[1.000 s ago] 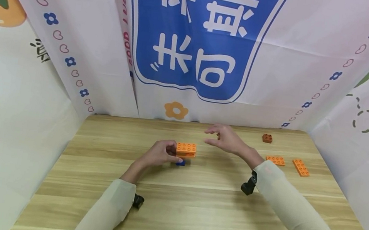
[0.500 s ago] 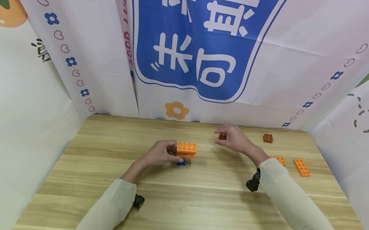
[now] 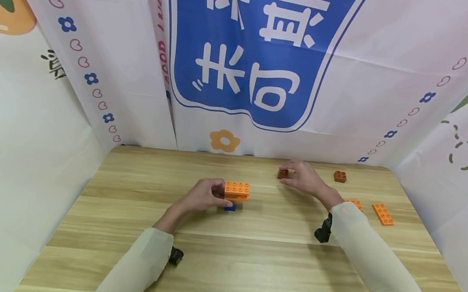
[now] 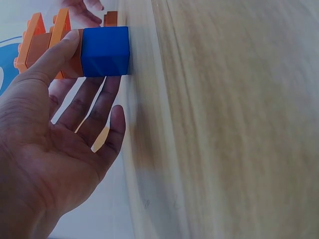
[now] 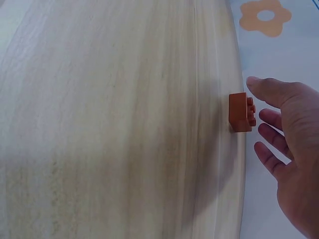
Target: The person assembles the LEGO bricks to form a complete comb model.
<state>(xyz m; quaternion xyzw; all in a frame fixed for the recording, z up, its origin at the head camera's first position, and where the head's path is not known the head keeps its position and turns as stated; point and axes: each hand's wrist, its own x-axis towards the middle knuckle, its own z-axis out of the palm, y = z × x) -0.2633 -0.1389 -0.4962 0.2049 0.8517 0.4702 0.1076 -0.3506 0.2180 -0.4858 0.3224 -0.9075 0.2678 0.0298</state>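
My left hand pinches a stack of toy building bricks near the middle of the table. In the left wrist view the stack has a blue brick at the bottom. Above it, brown bricks alternate with two orange plates; the thumb lies against the lower brown brick. Toward the back edge, a brown brick stands on the table, studs up. My right hand is around it with thumb and fingers spread, and a gap shows between them and the brick in the right wrist view.
Another brown brick lies at the back right. Two loose orange plates lie in front of it: one orange plate is fully visible, the other orange plate is partly behind my right wrist. A printed cloth hangs along the table's back edge.
My right hand has shifted to the right, and the brown brick by its fingers has come into view. The left hand keeps the stack in the same place.
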